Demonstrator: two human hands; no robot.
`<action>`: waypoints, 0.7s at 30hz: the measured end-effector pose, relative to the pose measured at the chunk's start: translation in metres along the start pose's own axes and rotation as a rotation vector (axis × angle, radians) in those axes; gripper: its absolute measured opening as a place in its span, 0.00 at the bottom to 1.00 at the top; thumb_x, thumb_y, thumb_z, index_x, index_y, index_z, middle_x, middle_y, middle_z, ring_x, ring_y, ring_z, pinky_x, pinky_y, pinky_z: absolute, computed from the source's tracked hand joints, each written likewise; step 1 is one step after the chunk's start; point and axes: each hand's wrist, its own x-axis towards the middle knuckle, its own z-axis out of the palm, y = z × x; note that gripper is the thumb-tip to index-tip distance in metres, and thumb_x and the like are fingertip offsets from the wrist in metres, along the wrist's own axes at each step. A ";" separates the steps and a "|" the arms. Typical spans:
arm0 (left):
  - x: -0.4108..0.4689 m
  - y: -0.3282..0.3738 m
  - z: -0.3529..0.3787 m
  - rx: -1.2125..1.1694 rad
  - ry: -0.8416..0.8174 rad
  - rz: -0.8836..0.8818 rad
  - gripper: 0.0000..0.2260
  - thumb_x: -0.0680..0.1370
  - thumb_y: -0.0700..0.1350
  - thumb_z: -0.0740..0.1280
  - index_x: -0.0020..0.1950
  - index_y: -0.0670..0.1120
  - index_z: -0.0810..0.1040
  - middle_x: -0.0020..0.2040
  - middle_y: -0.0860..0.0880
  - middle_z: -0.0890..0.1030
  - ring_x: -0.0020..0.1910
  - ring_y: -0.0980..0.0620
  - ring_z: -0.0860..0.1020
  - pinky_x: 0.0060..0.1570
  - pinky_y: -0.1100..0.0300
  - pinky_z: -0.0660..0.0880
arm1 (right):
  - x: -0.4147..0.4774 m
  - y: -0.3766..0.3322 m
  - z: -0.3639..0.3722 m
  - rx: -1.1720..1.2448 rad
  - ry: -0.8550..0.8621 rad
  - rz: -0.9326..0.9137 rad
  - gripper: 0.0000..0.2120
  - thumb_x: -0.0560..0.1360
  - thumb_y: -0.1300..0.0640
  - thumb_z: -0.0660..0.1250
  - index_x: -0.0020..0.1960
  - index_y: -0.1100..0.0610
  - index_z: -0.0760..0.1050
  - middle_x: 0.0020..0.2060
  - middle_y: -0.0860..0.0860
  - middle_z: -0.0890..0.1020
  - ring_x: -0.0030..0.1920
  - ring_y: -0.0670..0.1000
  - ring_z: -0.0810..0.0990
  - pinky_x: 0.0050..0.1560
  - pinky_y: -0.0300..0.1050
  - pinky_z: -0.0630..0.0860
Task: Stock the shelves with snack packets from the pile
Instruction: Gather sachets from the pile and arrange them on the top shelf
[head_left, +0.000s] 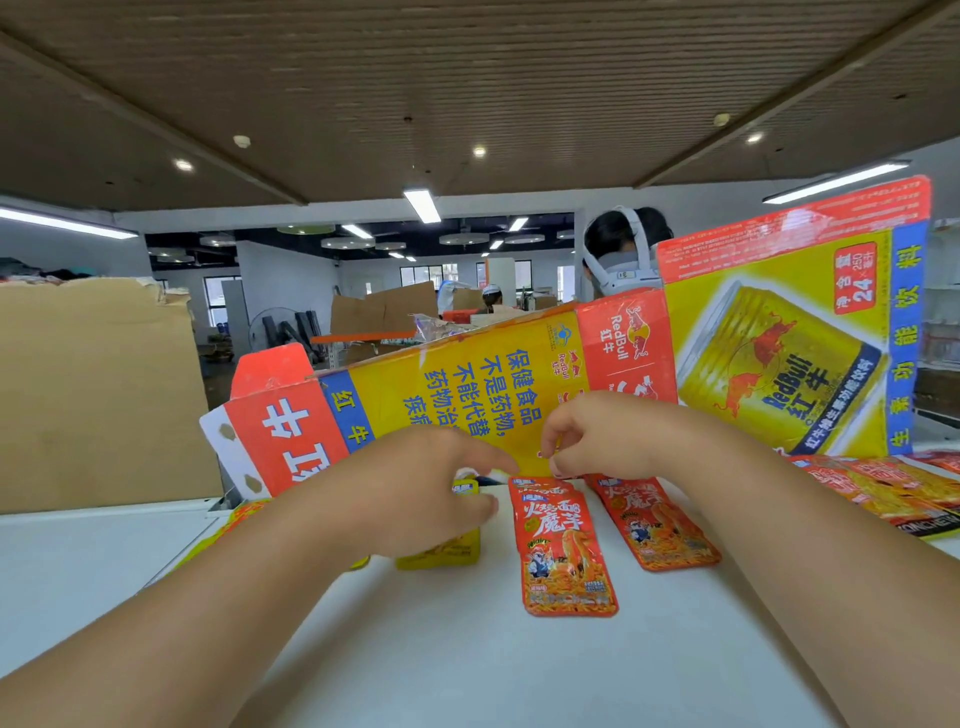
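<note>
Head camera: both bare forearms reach over the white desk, left hand arched palm-down over a glossy yellow packet, right hand with fingers curled above flat red foil packets (grip on either unclear).

Red Bull carton upright; brown cardboard left; person behind carton

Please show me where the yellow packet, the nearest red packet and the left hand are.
yellow packet (460, 552), head view, its lower right part below the hand.
nearest red packet (565, 551), head view, middle of its front.
left hand (415, 493), head view, back of the hand.
</note>
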 end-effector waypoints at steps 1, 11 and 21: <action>0.000 -0.003 -0.001 -0.019 0.017 -0.023 0.16 0.80 0.57 0.66 0.67 0.69 0.74 0.63 0.64 0.78 0.63 0.59 0.75 0.61 0.60 0.73 | -0.001 -0.003 0.000 0.008 0.001 -0.012 0.06 0.76 0.48 0.70 0.53 0.44 0.80 0.48 0.43 0.80 0.48 0.49 0.81 0.52 0.51 0.80; -0.001 -0.007 -0.010 -0.053 0.086 -0.100 0.18 0.79 0.57 0.67 0.69 0.68 0.73 0.62 0.65 0.78 0.57 0.57 0.78 0.56 0.58 0.76 | -0.009 -0.033 0.001 0.006 0.037 -0.113 0.12 0.77 0.45 0.70 0.60 0.42 0.77 0.52 0.40 0.80 0.48 0.44 0.79 0.47 0.44 0.77; -0.029 -0.015 -0.054 -0.029 0.337 -0.071 0.19 0.79 0.55 0.67 0.70 0.64 0.75 0.65 0.60 0.79 0.63 0.56 0.77 0.62 0.53 0.75 | -0.024 -0.078 -0.023 -0.067 0.291 -0.226 0.19 0.76 0.44 0.69 0.66 0.38 0.73 0.60 0.38 0.76 0.55 0.43 0.75 0.52 0.43 0.73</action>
